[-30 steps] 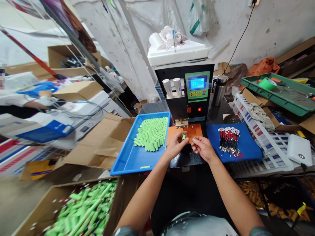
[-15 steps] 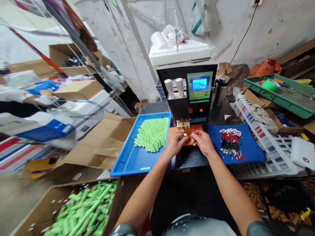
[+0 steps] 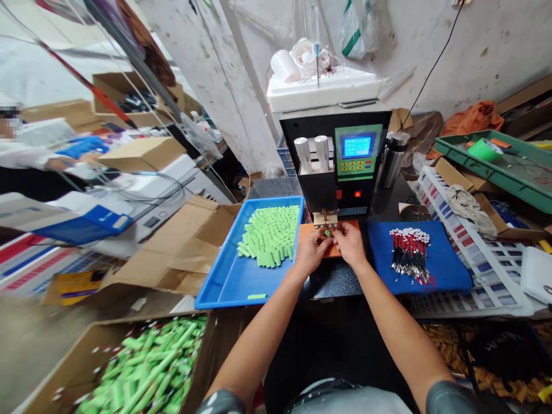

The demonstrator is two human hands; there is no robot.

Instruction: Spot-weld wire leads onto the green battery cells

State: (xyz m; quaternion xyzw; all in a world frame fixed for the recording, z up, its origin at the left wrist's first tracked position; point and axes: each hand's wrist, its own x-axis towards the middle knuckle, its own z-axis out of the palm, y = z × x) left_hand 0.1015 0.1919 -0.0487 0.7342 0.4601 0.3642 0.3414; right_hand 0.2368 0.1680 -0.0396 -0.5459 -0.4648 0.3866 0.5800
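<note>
A small green battery cell (image 3: 328, 233) is pinched in my left hand (image 3: 311, 250), its end facing me. My right hand (image 3: 350, 244) is closed beside it, thumb and finger pressed together at the cell; what they hold is too small to make out. Both hands are over the orange plate (image 3: 307, 232), just below the copper electrodes (image 3: 325, 215) of a black spot welder (image 3: 317, 192). At the left, many green cells (image 3: 269, 236) stand and lie in a blue tray (image 3: 228, 282). To the right, red and black leads with white connectors (image 3: 409, 253) lie on a blue cloth (image 3: 448, 264).
A cardboard box (image 3: 64, 368) full of green cell packs is at the lower left. White plastic crates (image 3: 495, 276) and a green tray (image 3: 513, 178) are on the right. A steel flask (image 3: 394, 158) stands beside the welder. Another person's arm (image 3: 34, 161) shows at far left.
Both hands have moved forward, closer to the electrodes, with the battery cell. My right hand has come in nearer to my left. The view has shifted slightly.
</note>
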